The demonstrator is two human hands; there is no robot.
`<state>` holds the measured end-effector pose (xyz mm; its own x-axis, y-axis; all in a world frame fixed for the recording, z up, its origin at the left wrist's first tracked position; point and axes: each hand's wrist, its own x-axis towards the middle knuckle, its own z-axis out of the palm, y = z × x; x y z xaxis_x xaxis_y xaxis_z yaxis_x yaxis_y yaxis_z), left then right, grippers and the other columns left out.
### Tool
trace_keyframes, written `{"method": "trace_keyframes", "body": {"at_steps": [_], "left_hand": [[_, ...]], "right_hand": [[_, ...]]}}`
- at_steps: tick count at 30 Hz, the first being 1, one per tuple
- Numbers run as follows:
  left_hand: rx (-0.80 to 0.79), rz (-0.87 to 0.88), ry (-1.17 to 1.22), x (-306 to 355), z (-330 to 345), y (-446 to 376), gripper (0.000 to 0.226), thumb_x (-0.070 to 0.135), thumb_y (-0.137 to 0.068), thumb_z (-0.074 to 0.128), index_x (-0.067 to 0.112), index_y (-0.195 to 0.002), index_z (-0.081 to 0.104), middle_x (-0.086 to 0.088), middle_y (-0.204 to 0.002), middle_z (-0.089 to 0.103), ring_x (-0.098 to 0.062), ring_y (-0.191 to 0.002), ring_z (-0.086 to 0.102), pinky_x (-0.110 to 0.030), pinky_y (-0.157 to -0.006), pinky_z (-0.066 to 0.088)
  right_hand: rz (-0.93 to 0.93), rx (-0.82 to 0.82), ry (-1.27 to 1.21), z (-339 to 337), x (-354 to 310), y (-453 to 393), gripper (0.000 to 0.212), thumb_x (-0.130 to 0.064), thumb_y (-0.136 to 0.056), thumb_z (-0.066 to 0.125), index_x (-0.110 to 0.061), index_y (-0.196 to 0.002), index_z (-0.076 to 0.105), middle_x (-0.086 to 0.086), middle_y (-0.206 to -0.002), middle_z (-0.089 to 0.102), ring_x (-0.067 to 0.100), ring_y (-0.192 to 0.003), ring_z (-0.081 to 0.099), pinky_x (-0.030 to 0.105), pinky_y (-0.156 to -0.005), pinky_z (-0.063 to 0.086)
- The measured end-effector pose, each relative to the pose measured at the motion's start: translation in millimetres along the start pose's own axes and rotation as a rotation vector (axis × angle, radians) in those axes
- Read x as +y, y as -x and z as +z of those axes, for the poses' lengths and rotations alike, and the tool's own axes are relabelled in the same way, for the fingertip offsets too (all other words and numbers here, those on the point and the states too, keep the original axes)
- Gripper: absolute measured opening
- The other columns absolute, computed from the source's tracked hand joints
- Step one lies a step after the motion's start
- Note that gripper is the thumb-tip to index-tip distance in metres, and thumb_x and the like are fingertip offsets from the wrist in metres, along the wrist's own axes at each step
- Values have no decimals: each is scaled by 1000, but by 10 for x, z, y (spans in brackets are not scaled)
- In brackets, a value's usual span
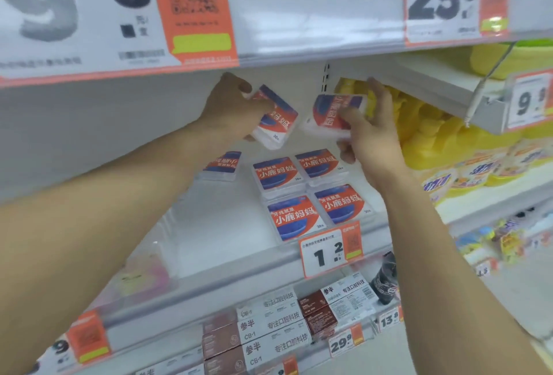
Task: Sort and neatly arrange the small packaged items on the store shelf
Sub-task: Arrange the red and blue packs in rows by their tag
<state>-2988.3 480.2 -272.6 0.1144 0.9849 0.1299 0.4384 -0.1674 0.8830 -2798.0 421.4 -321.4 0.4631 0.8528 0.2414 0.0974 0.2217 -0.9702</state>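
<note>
Small flat floss packs with red and blue labels lie on a white shelf (227, 234). Several of them form a neat block (311, 195) near the shelf's front edge. One more pack (223, 163) lies apart to the left, turned the other way. My left hand (230, 108) is raised above the shelf and grips a tilted pack (278, 118). My right hand (371, 129) holds another pack (332, 114) just to the right of it. The two held packs hang close together, a small gap between them.
A price tag reading 1.2 (329, 250) hangs on the shelf's front rail. Brown and white boxes (269, 329) fill the shelf below. Yellow bags (449, 132) crowd the section to the right. The upper shelf's rail with large price labels (119, 15) overhangs my hands.
</note>
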Motion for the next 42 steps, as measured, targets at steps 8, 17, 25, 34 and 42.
{"method": "trace_keyframes", "body": {"at_steps": [8, 17, 25, 34, 42], "left_hand": [[90, 130, 129, -189, 210, 853, 44, 26, -84, 72, 29, -123, 52, 3, -91, 61, -23, -83, 68, -42, -65, 60], [41, 23, 85, -656, 513, 1341, 58, 18, -86, 70, 32, -132, 37, 2, -121, 57, -16, -102, 64, -16, -68, 51], [32, 18, -99, -711, 464, 1427, 78, 39, -69, 83, 32, -133, 38, 8, -120, 59, -10, -105, 60, -26, -83, 51], [81, 40, -635, -873, 500, 1481, 75, 67, -77, 60, 20, -133, 41, 2, -125, 55, -18, -115, 52, -36, -94, 42], [102, 43, -643, -920, 569, 1489, 78, 71, -78, 54, 20, -136, 42, 3, -123, 59, -17, -112, 55, -36, -93, 43]], "right_hand": [[-7, 48, 149, -396, -58, 419, 56, -13, -76, 83, -17, -118, 45, 6, -103, 70, 17, -82, 73, 32, -58, 60], [221, -22, 254, -729, 45, 563, 40, -2, -78, 75, -15, -109, 54, 11, -95, 75, 23, -75, 74, 43, -68, 61], [152, -24, 129, -763, -20, 518, 35, -9, -80, 79, -16, -108, 58, 8, -84, 78, 25, -73, 73, 37, -70, 55], [89, -162, 455, -667, 103, 445, 55, -34, -84, 76, -17, -133, 58, 0, -121, 65, 12, -100, 66, 20, -81, 55], [243, -212, 633, -744, 197, 390, 82, -33, -66, 90, -13, -134, 49, 3, -117, 66, 17, -97, 65, 27, -66, 47]]}}
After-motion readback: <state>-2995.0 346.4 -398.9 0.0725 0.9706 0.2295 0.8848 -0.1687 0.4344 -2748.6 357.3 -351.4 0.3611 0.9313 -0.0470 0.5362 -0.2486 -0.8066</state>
